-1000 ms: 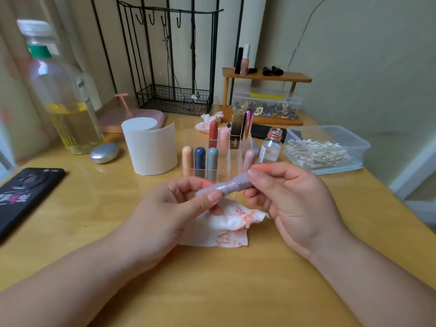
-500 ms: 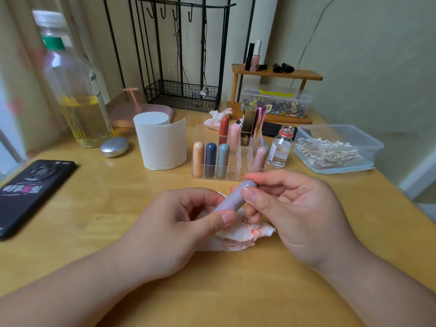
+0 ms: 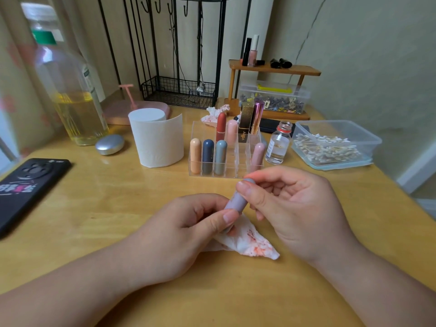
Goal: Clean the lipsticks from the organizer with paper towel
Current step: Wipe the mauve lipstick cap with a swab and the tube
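Lipstick (image 3: 236,199): matte lilac capsule tube, smooth, rounded ends, tilted, top end toward far right. Pinched at both ends: left hand (image 3: 188,234) thumb and fingers clamped on lower end, right hand (image 3: 292,213) thumb and forefinger clamped on upper end. Held just above paper towel (image 3: 247,241): white, crumpled, roughly triangular, red-orange smears, lying on desk (image 3: 118,208) near middle of front half, partly under left hand.

Desk: pale varnished wood, glossy, grain visible. Clear acrylic organizer (image 3: 226,152) just beyond hands, square compartments, capsule lipsticks upright inside: peach, navy, grey-blue in front row, pink at front right, red and pale pink behind, gold-black and metallic pink tubes at back. Front compartment between grey-blue and pink holding nothing.

Paper towel roll (image 3: 158,138) upright left of organizer, soft embossed white, loose sheet curling round it. Small glass bottle (image 3: 278,145) right of organizer, open neck. Clear plastic box of cotton swabs (image 3: 332,145) toward right edge. Large plastic bottle (image 3: 68,90) of yellow liquid at far left corner, silver pebble-shaped compact (image 3: 109,144) beside it. Black phone (image 3: 28,185) at left edge. Second stained tissue (image 3: 214,113) behind organizer.

Open room: bare wood left of hands up to phone, bare strip along front edge, some bare wood right of hands.
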Available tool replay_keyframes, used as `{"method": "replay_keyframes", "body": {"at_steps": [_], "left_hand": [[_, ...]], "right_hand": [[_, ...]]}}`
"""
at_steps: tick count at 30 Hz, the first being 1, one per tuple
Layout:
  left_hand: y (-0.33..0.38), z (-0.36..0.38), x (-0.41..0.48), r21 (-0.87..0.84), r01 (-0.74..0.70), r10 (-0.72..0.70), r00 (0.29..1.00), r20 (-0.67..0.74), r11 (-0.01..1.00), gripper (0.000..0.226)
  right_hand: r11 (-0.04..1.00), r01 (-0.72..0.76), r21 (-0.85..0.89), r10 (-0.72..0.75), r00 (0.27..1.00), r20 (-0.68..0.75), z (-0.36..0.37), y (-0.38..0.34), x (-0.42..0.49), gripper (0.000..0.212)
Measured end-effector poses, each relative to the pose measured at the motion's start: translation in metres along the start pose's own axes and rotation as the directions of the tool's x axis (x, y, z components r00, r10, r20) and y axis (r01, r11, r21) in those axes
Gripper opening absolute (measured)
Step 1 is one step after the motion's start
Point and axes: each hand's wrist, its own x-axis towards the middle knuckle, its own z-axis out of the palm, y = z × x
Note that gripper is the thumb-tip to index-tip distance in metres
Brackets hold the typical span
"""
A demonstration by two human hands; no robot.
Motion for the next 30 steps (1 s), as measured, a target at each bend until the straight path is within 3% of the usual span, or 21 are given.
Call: {"method": "replay_keyframes", "body": {"at_steps": [12, 15, 18, 24, 30], "left_hand": [[-0.003, -0.001, 0.007, 0.099, -0.026, 0.046, 0.976, -0.213, 0.995, 0.028], [-0.005, -0.005, 0.010, 0.110, -0.020, 0.048, 0.966, -0.255, 0.994, 0.029], [-0.008, -0.011, 0.012, 0.142, -0.006, 0.051, 0.948, -0.315, 0.990, 0.014], [-0.009, -0.016, 0.013, 0.332, 0.075, 0.058, 0.926, -0.373, 0.940, 0.027], [-0.007, -0.018, 0.012, 0.400, 0.101, 0.046, 0.938, -0.344, 0.911, 0.031]], "right_hand": [[1.000, -0.017, 0.000, 0.017, 1.000, 0.019, 0.003, 0.008, 0.001, 0.034], [0.995, 0.014, -0.096, -0.012, 1.000, 0.013, -0.001, 0.002, 0.010, 0.033], [0.965, 0.033, -0.261, -0.034, 0.999, 0.002, -0.013, -0.008, 0.031, 0.028], [0.847, 0.080, -0.525, -0.129, 0.990, -0.057, -0.029, -0.009, 0.081, 0.024], [0.747, 0.096, -0.657, -0.108, 0.994, 0.022, -0.028, 0.007, 0.105, 0.023]]}}
